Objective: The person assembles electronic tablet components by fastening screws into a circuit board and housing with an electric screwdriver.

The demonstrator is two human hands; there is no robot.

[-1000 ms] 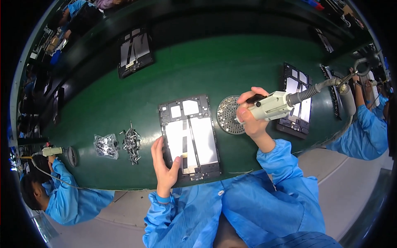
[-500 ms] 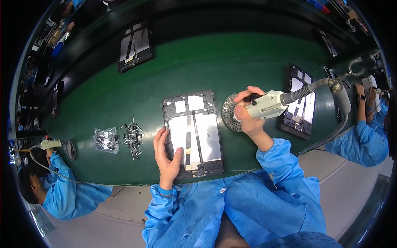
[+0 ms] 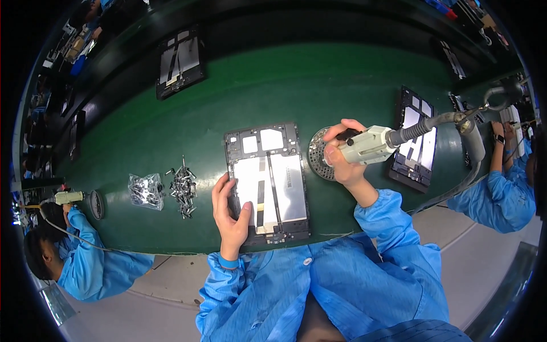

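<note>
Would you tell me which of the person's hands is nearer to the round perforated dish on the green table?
The right hand, gripping the electric screwdriver, sits right over the round dish. The left hand rests on the open tablet, away to the dish's left.

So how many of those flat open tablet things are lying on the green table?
3 clearly: one under the left hand at, one far off, one right of the screwdriver. Dark shapes at the edges may be more.

Four opened tablet frames lie on the green surface (image 3: 319,85): one near centre (image 3: 268,182), one far left (image 3: 180,60), one right (image 3: 415,138), one far right (image 3: 456,60). There are two electric screwdrivers (image 3: 367,145) (image 3: 68,197), one round screw dish (image 3: 319,154), one clear bag (image 3: 145,190) and one loose screw pile (image 3: 182,185).
</note>
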